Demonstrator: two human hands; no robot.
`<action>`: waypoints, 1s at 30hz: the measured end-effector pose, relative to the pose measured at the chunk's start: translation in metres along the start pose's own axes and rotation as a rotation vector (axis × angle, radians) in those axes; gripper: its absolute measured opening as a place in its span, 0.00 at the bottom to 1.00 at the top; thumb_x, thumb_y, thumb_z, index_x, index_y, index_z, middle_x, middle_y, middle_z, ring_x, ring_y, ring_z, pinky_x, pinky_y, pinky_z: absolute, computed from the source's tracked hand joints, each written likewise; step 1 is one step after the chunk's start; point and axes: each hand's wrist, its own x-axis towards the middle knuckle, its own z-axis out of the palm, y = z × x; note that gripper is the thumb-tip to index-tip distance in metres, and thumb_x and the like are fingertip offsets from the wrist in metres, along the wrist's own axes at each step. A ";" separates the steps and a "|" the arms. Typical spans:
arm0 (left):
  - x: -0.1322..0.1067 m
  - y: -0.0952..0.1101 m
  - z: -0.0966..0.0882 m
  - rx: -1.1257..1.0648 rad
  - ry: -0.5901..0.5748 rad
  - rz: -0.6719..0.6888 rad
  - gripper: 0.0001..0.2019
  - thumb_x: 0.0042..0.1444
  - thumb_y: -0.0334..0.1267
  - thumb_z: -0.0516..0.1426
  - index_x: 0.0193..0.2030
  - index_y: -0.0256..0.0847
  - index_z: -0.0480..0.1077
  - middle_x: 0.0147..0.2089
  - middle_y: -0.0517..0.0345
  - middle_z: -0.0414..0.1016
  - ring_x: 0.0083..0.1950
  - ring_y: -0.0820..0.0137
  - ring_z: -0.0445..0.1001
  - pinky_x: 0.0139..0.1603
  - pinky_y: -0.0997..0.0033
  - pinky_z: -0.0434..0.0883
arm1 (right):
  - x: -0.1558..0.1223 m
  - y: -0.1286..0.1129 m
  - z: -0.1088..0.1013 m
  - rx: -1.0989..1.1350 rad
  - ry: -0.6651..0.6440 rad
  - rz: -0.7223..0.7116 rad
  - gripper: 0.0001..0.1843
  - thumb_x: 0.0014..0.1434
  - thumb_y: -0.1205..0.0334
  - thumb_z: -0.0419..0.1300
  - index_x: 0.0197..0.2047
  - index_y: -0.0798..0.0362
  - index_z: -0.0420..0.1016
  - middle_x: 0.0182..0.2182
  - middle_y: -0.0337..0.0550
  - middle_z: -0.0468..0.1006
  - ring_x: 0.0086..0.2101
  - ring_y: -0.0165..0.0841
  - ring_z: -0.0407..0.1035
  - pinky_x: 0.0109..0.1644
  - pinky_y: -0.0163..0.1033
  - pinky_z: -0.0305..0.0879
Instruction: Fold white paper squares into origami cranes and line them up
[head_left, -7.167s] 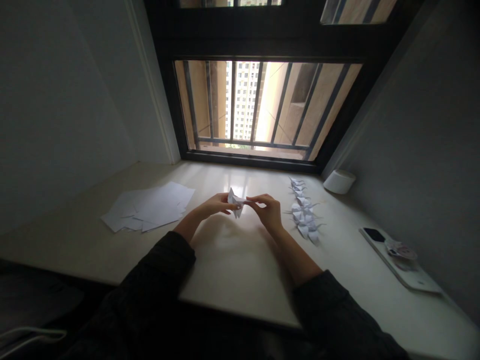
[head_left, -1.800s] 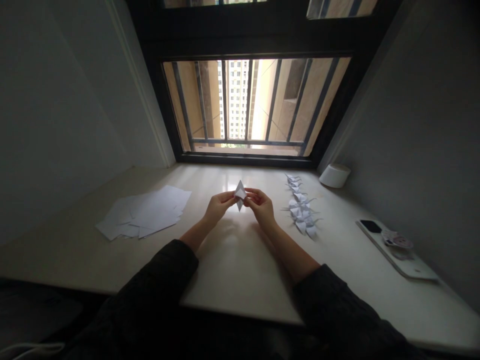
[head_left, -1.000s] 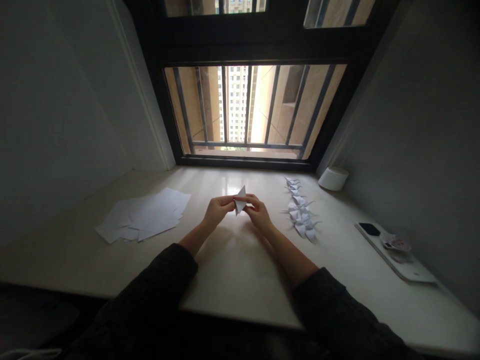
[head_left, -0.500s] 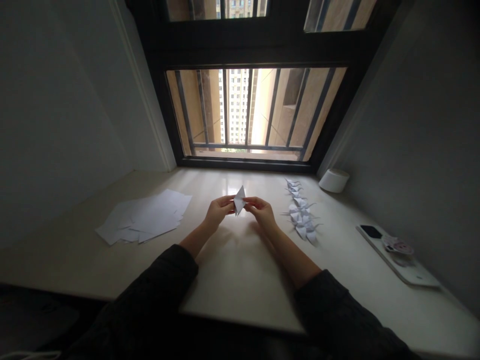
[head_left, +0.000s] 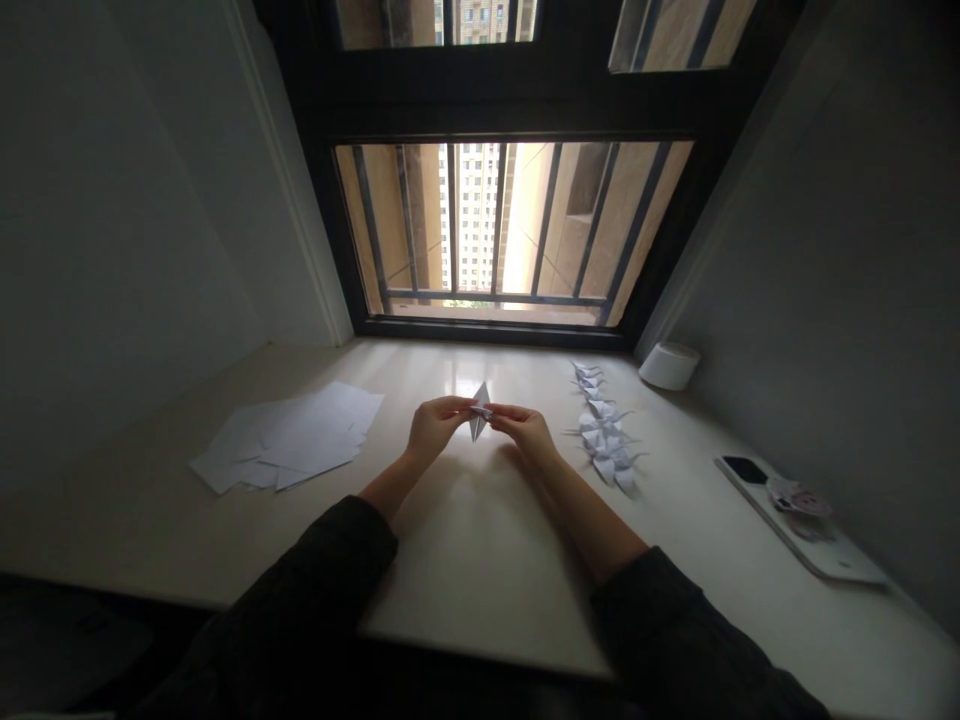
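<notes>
A small piece of folded white paper (head_left: pixel 480 425), pointed at top and bottom, is held between my two hands over the middle of the sill. My left hand (head_left: pixel 436 428) pinches it from the left with thumb and fingers. From the right, my right hand (head_left: pixel 527 430) grips its other side with the fingertips. The folds right under the fingertips are partly hidden. Several folded paper cranes (head_left: pixel 604 435) stand in a cluster of rows to the right of my right hand. Left of my left hand lies a loose stack of white paper sheets (head_left: pixel 307 435).
A white phone (head_left: pixel 795 530) with a round grip on its back lies at the right. Near the window corner sits a white round object (head_left: pixel 670 366). A dark-framed window (head_left: pixel 487 330) with bars closes off the back, and the sill's front edge (head_left: pixel 480 645) runs close to me.
The folded paper has turned and sits slightly lower, now showing a narrower shape with a fold across its middle. My fingers have shifted inward on it.
</notes>
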 end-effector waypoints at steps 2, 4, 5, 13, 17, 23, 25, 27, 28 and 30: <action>0.000 0.001 0.000 -0.033 0.020 -0.040 0.16 0.42 0.44 0.65 0.37 0.39 0.78 0.37 0.50 0.80 0.40 0.63 0.76 0.42 0.65 0.70 | -0.001 -0.002 0.001 0.001 -0.004 0.000 0.18 0.35 0.57 0.71 0.33 0.51 0.82 0.29 0.45 0.82 0.31 0.36 0.73 0.42 0.43 0.67; 0.001 0.003 -0.001 -0.084 0.026 -0.100 0.16 0.40 0.43 0.66 0.37 0.39 0.78 0.36 0.50 0.80 0.39 0.63 0.76 0.41 0.65 0.70 | -0.002 -0.005 0.002 0.004 -0.019 -0.003 0.18 0.35 0.57 0.72 0.33 0.51 0.82 0.30 0.44 0.82 0.32 0.36 0.74 0.43 0.44 0.67; 0.000 0.005 -0.001 -0.101 0.026 -0.128 0.17 0.39 0.43 0.67 0.36 0.39 0.78 0.36 0.50 0.80 0.38 0.63 0.76 0.41 0.65 0.70 | -0.003 -0.006 0.002 0.005 -0.029 -0.004 0.18 0.35 0.58 0.72 0.33 0.51 0.82 0.30 0.44 0.82 0.32 0.37 0.74 0.43 0.44 0.67; 0.001 0.015 -0.009 -0.088 -0.020 -0.234 0.18 0.36 0.43 0.68 0.36 0.39 0.79 0.35 0.49 0.80 0.36 0.65 0.74 0.40 0.66 0.69 | -0.007 -0.015 0.004 -0.005 -0.119 0.006 0.18 0.36 0.57 0.72 0.34 0.52 0.82 0.32 0.46 0.82 0.34 0.38 0.74 0.46 0.45 0.67; 0.001 0.016 -0.009 -0.076 -0.024 -0.247 0.18 0.36 0.43 0.68 0.36 0.38 0.79 0.34 0.50 0.80 0.36 0.65 0.75 0.41 0.66 0.69 | -0.007 -0.014 0.003 -0.007 -0.125 0.020 0.18 0.38 0.56 0.71 0.35 0.52 0.81 0.32 0.46 0.82 0.33 0.37 0.74 0.45 0.45 0.67; 0.001 0.012 -0.002 -0.209 -0.011 -0.155 0.19 0.34 0.41 0.69 0.36 0.36 0.78 0.34 0.51 0.80 0.37 0.63 0.77 0.46 0.62 0.70 | -0.003 -0.005 0.004 0.018 -0.036 0.030 0.18 0.35 0.53 0.72 0.32 0.51 0.82 0.29 0.45 0.81 0.30 0.35 0.73 0.42 0.44 0.67; 0.000 0.011 0.000 -0.228 -0.025 -0.138 0.21 0.35 0.41 0.69 0.38 0.36 0.77 0.34 0.51 0.80 0.37 0.63 0.77 0.46 0.61 0.71 | -0.002 -0.002 0.005 0.034 -0.005 0.041 0.18 0.35 0.53 0.72 0.32 0.51 0.82 0.29 0.45 0.81 0.29 0.34 0.72 0.41 0.43 0.67; -0.002 0.011 0.001 -0.213 -0.034 -0.132 0.22 0.36 0.42 0.68 0.40 0.35 0.75 0.33 0.50 0.80 0.36 0.63 0.77 0.44 0.62 0.71 | -0.002 0.000 0.005 0.040 0.021 0.055 0.18 0.35 0.54 0.72 0.32 0.52 0.82 0.29 0.45 0.81 0.29 0.34 0.72 0.40 0.42 0.67; -0.002 0.011 0.001 -0.202 -0.031 -0.134 0.23 0.36 0.42 0.68 0.41 0.35 0.75 0.33 0.50 0.80 0.36 0.62 0.77 0.43 0.62 0.71 | -0.002 0.000 0.005 0.040 0.035 0.061 0.19 0.34 0.54 0.72 0.32 0.52 0.81 0.29 0.45 0.81 0.29 0.34 0.72 0.39 0.42 0.67; -0.004 0.011 0.001 -0.182 -0.018 -0.149 0.26 0.35 0.42 0.69 0.44 0.35 0.74 0.32 0.50 0.80 0.35 0.62 0.77 0.42 0.63 0.71 | -0.002 0.001 0.005 0.038 0.059 0.070 0.19 0.33 0.54 0.72 0.31 0.53 0.81 0.28 0.45 0.81 0.29 0.34 0.72 0.38 0.41 0.66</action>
